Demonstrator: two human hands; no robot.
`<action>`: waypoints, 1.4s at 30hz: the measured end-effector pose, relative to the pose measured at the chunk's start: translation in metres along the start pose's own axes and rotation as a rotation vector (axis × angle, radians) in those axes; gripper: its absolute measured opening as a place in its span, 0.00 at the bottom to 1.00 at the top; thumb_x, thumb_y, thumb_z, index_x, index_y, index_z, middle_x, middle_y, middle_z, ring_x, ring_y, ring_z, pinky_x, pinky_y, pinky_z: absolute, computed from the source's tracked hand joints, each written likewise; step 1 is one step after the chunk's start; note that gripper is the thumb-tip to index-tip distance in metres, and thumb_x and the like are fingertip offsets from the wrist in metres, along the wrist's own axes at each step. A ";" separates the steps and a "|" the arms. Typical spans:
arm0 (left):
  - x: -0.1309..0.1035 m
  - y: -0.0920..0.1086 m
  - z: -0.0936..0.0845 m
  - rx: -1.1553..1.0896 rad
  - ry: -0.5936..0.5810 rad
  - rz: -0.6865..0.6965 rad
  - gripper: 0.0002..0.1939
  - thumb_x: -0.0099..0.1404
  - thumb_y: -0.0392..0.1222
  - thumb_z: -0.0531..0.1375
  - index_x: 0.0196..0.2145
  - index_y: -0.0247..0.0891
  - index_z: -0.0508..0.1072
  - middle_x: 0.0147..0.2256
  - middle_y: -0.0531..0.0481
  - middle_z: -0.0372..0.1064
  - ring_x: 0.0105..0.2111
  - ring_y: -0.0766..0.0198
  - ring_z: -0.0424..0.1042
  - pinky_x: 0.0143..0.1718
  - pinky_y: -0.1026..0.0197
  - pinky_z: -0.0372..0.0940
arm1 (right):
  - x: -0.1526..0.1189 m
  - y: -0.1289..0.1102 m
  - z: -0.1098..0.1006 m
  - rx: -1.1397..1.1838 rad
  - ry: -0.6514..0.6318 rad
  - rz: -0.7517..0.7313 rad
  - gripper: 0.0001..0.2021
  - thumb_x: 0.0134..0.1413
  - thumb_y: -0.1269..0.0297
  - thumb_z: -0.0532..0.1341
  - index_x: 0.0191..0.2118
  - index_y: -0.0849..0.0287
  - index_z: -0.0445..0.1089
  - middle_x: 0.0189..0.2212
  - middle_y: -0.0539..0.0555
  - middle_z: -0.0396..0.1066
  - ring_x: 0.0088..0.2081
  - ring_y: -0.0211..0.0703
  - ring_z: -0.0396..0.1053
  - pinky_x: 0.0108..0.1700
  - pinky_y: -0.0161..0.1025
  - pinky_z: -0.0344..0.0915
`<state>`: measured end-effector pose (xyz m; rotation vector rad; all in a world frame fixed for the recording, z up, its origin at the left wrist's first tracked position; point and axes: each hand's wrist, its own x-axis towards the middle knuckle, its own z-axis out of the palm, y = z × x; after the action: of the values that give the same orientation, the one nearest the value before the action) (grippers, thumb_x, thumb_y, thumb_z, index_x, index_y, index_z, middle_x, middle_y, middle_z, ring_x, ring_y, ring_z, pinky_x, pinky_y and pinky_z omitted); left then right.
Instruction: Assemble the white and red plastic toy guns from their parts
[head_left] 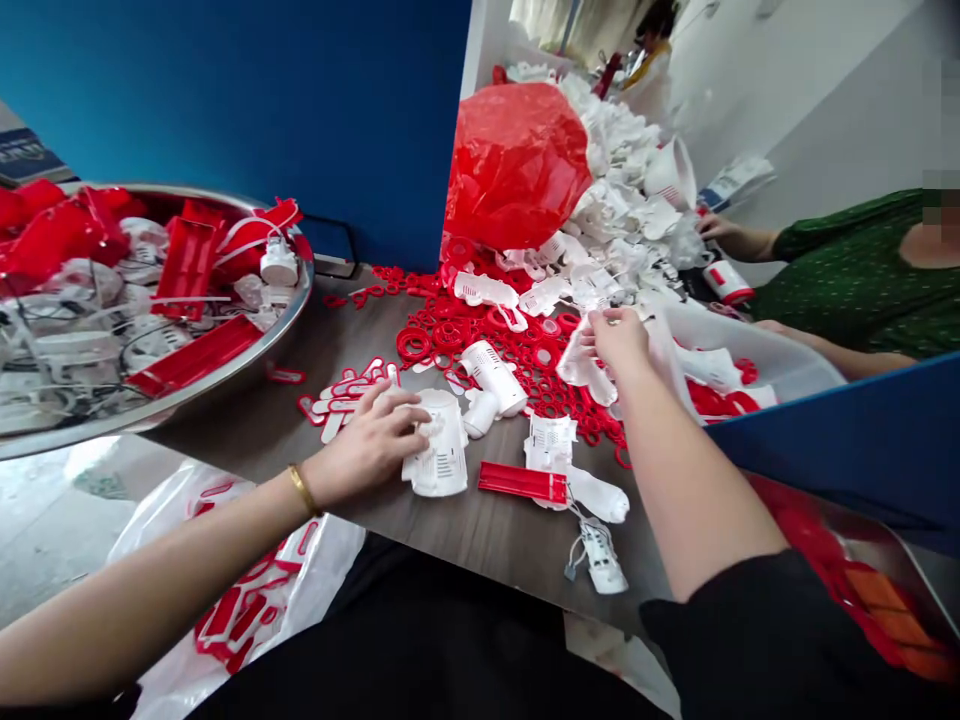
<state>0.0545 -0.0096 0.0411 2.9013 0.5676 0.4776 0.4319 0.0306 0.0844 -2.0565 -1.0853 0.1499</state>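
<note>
My left hand (375,445) rests over the left side of a flat white slotted shell (442,450) on the dark wooden table (457,530); its fingers are slightly bent and spread. To the right, my right hand (619,345) pinches the upper part of a white plastic piece (577,365) above red rings (540,385). A white cylindrical part (495,378) lies between the hands. Closer to me are a red tray-like piece (523,483), another white shell (551,440) and a small white part with wires (601,558).
A metal basin (296,310) of red and white parts stands at left, a plastic bag (337,560) below. White parts and a red bag (517,165) are heaped behind. A person in green (847,265) works at right beside a translucent bin (787,365).
</note>
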 end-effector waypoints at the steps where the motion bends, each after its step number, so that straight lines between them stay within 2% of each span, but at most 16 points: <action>1: 0.008 -0.008 0.000 0.029 0.033 0.003 0.13 0.64 0.32 0.53 0.37 0.46 0.74 0.48 0.51 0.71 0.56 0.55 0.60 0.64 0.39 0.41 | -0.006 0.001 -0.002 0.013 -0.022 0.009 0.14 0.56 0.65 0.54 0.46 0.66 0.64 0.29 0.56 0.73 0.26 0.43 0.70 0.30 0.43 0.68; 5: 0.056 -0.046 -0.008 0.110 0.162 -0.039 0.12 0.64 0.34 0.53 0.38 0.47 0.75 0.50 0.51 0.70 0.56 0.55 0.59 0.63 0.40 0.43 | -0.075 -0.002 -0.039 0.041 -0.206 -0.059 0.11 0.54 0.60 0.58 0.43 0.57 0.69 0.35 0.52 0.74 0.34 0.41 0.71 0.37 0.40 0.69; 7: 0.085 -0.066 -0.010 0.146 0.213 -0.089 0.12 0.63 0.35 0.53 0.37 0.46 0.76 0.49 0.49 0.69 0.56 0.53 0.58 0.61 0.39 0.46 | -0.123 -0.005 -0.059 -0.072 -0.620 -0.330 0.11 0.55 0.60 0.59 0.44 0.52 0.70 0.41 0.52 0.74 0.40 0.44 0.71 0.43 0.43 0.68; 8: 0.099 -0.077 -0.010 0.161 0.225 -0.105 0.12 0.63 0.34 0.53 0.37 0.45 0.76 0.49 0.47 0.69 0.56 0.52 0.58 0.60 0.39 0.48 | -0.144 -0.006 -0.066 -0.178 -0.740 -0.436 0.15 0.53 0.58 0.61 0.47 0.51 0.70 0.43 0.53 0.73 0.43 0.47 0.70 0.45 0.46 0.67; 11: 0.131 -0.104 -0.001 0.202 0.174 -0.124 0.14 0.63 0.32 0.52 0.37 0.43 0.76 0.48 0.43 0.69 0.53 0.49 0.60 0.56 0.36 0.50 | -0.186 -0.006 -0.072 -0.516 -0.683 -0.555 0.21 0.43 0.54 0.68 0.45 0.55 0.73 0.40 0.58 0.71 0.43 0.56 0.68 0.45 0.53 0.65; 14: 0.138 -0.110 0.005 0.231 0.074 -0.111 0.17 0.61 0.31 0.52 0.43 0.42 0.76 0.50 0.41 0.67 0.54 0.46 0.60 0.55 0.36 0.52 | -0.192 -0.003 -0.072 -0.571 -0.655 -0.525 0.13 0.47 0.58 0.66 0.39 0.57 0.75 0.37 0.58 0.70 0.40 0.54 0.68 0.41 0.50 0.66; 16: 0.129 -0.091 0.004 0.212 0.107 -0.135 0.19 0.61 0.33 0.53 0.49 0.41 0.73 0.53 0.40 0.64 0.55 0.45 0.59 0.54 0.37 0.54 | -0.187 0.004 -0.079 -0.438 -0.653 -0.438 0.12 0.49 0.58 0.64 0.39 0.56 0.74 0.37 0.57 0.70 0.37 0.49 0.69 0.37 0.44 0.67; 19: 0.106 -0.025 0.003 0.040 0.218 -0.256 0.17 0.65 0.40 0.52 0.51 0.38 0.70 0.47 0.41 0.67 0.47 0.51 0.66 0.50 0.47 0.61 | -0.183 0.021 -0.101 -0.039 -0.558 -0.165 0.14 0.49 0.52 0.63 0.38 0.56 0.74 0.32 0.53 0.70 0.26 0.39 0.66 0.27 0.38 0.64; 21: 0.092 0.033 0.010 -0.194 0.066 -0.235 0.14 0.67 0.44 0.51 0.45 0.39 0.71 0.37 0.46 0.70 0.36 0.60 0.70 0.39 0.59 0.66 | -0.186 0.034 -0.117 0.285 -0.450 0.084 0.16 0.50 0.49 0.61 0.35 0.58 0.73 0.23 0.50 0.69 0.19 0.36 0.61 0.20 0.35 0.60; 23: 0.088 0.087 0.026 -0.309 -0.188 -0.081 0.16 0.67 0.49 0.54 0.48 0.40 0.70 0.37 0.47 0.70 0.36 0.62 0.71 0.38 0.61 0.66 | -0.192 0.045 -0.133 0.549 -0.363 0.275 0.19 0.50 0.46 0.60 0.33 0.59 0.73 0.17 0.48 0.65 0.16 0.35 0.58 0.16 0.34 0.56; 26: 0.096 0.133 0.052 -0.187 -0.365 -0.001 0.19 0.66 0.50 0.56 0.51 0.41 0.69 0.34 0.46 0.71 0.35 0.56 0.73 0.34 0.59 0.66 | -0.198 0.051 -0.151 0.736 -0.269 0.312 0.19 0.51 0.45 0.58 0.35 0.57 0.73 0.18 0.50 0.68 0.16 0.37 0.60 0.15 0.34 0.57; 30: 0.102 0.120 0.060 -0.042 -0.441 -0.012 0.09 0.66 0.35 0.53 0.36 0.38 0.74 0.31 0.46 0.71 0.33 0.58 0.72 0.33 0.60 0.64 | -0.191 0.046 -0.168 0.792 -0.070 0.181 0.12 0.51 0.51 0.61 0.36 0.52 0.73 0.24 0.50 0.71 0.22 0.40 0.68 0.21 0.36 0.64; 34: 0.087 0.088 0.034 0.043 -0.398 -0.015 0.10 0.64 0.34 0.53 0.34 0.38 0.75 0.34 0.45 0.69 0.37 0.57 0.70 0.39 0.57 0.64 | -0.176 0.039 -0.166 0.863 0.044 0.002 0.08 0.45 0.59 0.65 0.35 0.49 0.73 0.32 0.49 0.72 0.32 0.44 0.72 0.37 0.47 0.72; 36: 0.080 0.082 0.016 0.026 -0.242 -0.157 0.11 0.63 0.36 0.54 0.37 0.38 0.75 0.38 0.42 0.68 0.40 0.54 0.69 0.41 0.53 0.64 | -0.169 0.032 -0.160 0.785 0.027 -0.189 0.09 0.45 0.62 0.66 0.37 0.49 0.73 0.35 0.49 0.72 0.38 0.46 0.71 0.48 0.50 0.69; 39: 0.083 0.083 -0.007 -0.443 -0.056 -0.476 0.17 0.67 0.48 0.51 0.47 0.37 0.70 0.40 0.42 0.69 0.36 0.56 0.70 0.37 0.53 0.66 | -0.164 0.013 -0.153 0.541 -0.110 -0.535 0.18 0.46 0.66 0.65 0.46 0.49 0.70 0.44 0.53 0.68 0.48 0.48 0.67 0.54 0.50 0.65; 42: 0.098 0.083 -0.010 -1.310 -0.375 -0.632 0.36 0.66 0.68 0.38 0.54 0.37 0.63 0.39 0.41 0.72 0.29 0.59 0.73 0.26 0.58 0.66 | -0.168 -0.016 -0.144 0.334 -0.376 -0.837 0.23 0.45 0.70 0.63 0.49 0.49 0.65 0.47 0.54 0.64 0.50 0.49 0.65 0.52 0.48 0.65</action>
<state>0.1653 -0.0471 0.0947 1.4118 0.6849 0.0962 0.3789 -0.1735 0.1533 -1.1751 -1.9154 0.2720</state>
